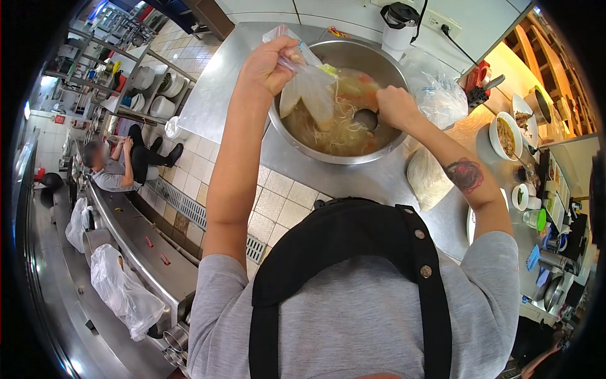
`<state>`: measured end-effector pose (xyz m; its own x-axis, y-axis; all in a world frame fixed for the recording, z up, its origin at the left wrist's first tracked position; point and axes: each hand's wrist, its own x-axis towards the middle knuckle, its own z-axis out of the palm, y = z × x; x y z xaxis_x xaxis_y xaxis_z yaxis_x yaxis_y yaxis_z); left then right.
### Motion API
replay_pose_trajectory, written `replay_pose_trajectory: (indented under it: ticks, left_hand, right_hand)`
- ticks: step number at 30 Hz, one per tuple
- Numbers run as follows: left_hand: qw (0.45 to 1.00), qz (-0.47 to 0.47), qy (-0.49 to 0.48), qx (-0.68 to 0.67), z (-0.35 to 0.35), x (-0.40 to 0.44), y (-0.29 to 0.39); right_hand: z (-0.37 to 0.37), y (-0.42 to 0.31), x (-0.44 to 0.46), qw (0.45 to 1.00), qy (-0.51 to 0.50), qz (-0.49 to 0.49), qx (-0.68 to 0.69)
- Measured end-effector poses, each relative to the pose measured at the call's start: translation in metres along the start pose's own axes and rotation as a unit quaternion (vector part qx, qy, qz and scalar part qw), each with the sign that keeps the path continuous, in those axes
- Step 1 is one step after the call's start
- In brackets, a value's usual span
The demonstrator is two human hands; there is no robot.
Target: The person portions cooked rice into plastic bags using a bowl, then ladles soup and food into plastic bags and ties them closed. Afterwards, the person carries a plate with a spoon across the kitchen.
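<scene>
A large metal bowl (341, 158) of soup with noodles and vegetables stands on the steel table. My left hand (271, 63) is closed on the gathered top of a clear plastic bag (309, 98). The bag hangs over the left part of the bowl, with pale liquid in its lower corners. At the bowl's right side, my right hand (396, 108) is closed round the handle of a ladle (366, 119). The ladle's dark round head is at the soup's surface, to the right of the bag.
Right of the bowl lie a crumpled plastic bag (442, 98) and a filled bag (428, 180). Farther right are a white food bowl (505, 136) and a green-filled cup (520, 197). A white container (399, 31) stands behind. A person (113, 170) sits at left.
</scene>
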<state>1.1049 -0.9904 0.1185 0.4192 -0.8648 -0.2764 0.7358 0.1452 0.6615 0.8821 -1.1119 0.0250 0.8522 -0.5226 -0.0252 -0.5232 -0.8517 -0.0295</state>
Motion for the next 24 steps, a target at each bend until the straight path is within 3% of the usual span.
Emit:
replay_pose_trajectory:
  ticks: [5, 17, 24]
  left_hand:
    - [1.000, 0.006, 0.014, 0.014, 0.002, -0.005, -0.001]
    - [1.000, 0.014, 0.007, 0.009, -0.002, -0.008, 0.005]
    - [1.000, 0.015, 0.011, 0.021, -0.004, -0.005, 0.005]
  right_hand:
    - [-0.001, -0.007, -0.009, 1.000, -0.016, -0.012, 0.015]
    - [0.034, -0.006, -0.007, 0.998, 0.056, -0.021, -0.005]
    - [0.047, 0.023, 0.007, 0.992, -0.044, 0.029, 0.111]
